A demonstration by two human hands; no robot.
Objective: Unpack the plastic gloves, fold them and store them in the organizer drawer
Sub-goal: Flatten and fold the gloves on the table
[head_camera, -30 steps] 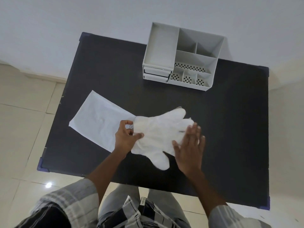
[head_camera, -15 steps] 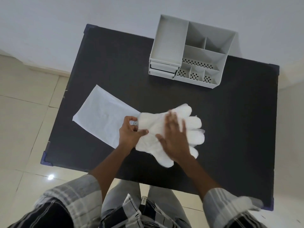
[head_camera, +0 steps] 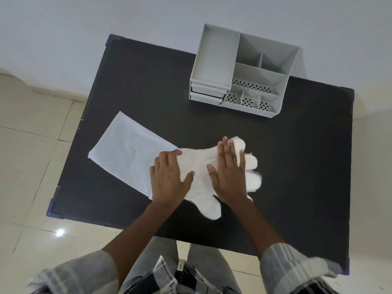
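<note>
A stack of white plastic gloves [head_camera: 200, 166] lies flat on the dark counter [head_camera: 297, 166], near the middle and a little toward the person's edge. Its long axis runs roughly left to right across the counter: the cuff end is at the left, and the glove fingertips point right, spreading past the right hand. The glove's thumb sticks out toward the person, ending close to the near edge of the counter.

The left hand [head_camera: 168, 179] rests palm down on the cuff end, fingers [head_camera: 167, 159] stretched flat and loosely spread, thumb laid out to the right over the glove material. It grips nothing; it only presses down. The cuff meets a flat white packet [head_camera: 127, 153] that lies to the left, angled with one corner pointing away toward the far left, and the left hand overlaps the seam between packet and gloves.

The right hand [head_camera: 230, 177] lies palm down on the glove's palm and finger area, its fingers straight and close together, pointing away from the person. It too is flat and open, holding nothing. The glove fingertips show to the right of this hand, and one shows beyond its tips.

A grey organizer [head_camera: 241, 71] stands at the far side of the counter, well apart from the gloves, with two closed drawers [head_camera: 206, 93] stacked on its lower left front and open compartments on the right.
</note>
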